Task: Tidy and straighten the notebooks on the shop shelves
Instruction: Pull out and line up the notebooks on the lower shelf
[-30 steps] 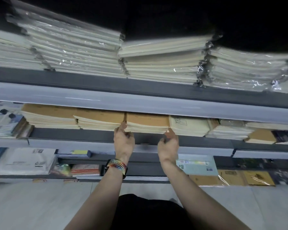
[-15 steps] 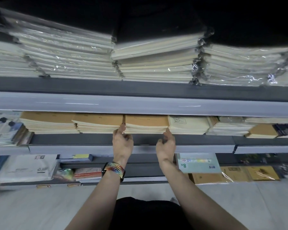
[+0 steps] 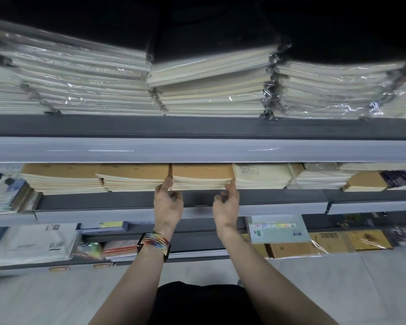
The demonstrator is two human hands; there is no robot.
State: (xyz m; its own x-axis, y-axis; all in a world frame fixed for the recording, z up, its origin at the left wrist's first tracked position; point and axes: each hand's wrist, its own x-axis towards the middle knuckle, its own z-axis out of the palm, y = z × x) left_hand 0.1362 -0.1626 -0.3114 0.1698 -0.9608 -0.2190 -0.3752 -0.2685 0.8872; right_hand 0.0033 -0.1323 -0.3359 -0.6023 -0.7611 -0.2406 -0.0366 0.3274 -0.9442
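Note:
A stack of brown-covered notebooks (image 3: 202, 175) lies on the middle shelf (image 3: 127, 199), between a similar brown stack (image 3: 134, 177) on its left and a cream-covered stack (image 3: 261, 175) on its right. My left hand (image 3: 168, 202) touches the stack's front left corner with a raised finger, the other fingers curled under. My right hand (image 3: 226, 202) touches the front right corner the same way. A rainbow band is on my left wrist.
The top shelf (image 3: 197, 126) holds plastic-wrapped piles of pale notebooks (image 3: 209, 90). More brown stacks (image 3: 61, 178) and mixed books (image 3: 2, 188) fill the middle shelf. On the bottom shelf lie packets, an "8K" pad (image 3: 277, 228) and brown wrapped pads (image 3: 326, 242). Grey floor lies below.
Both hands stay at the corners of the brown stack; its front edge sits more level with its neighbours. The view has tilted slightly.

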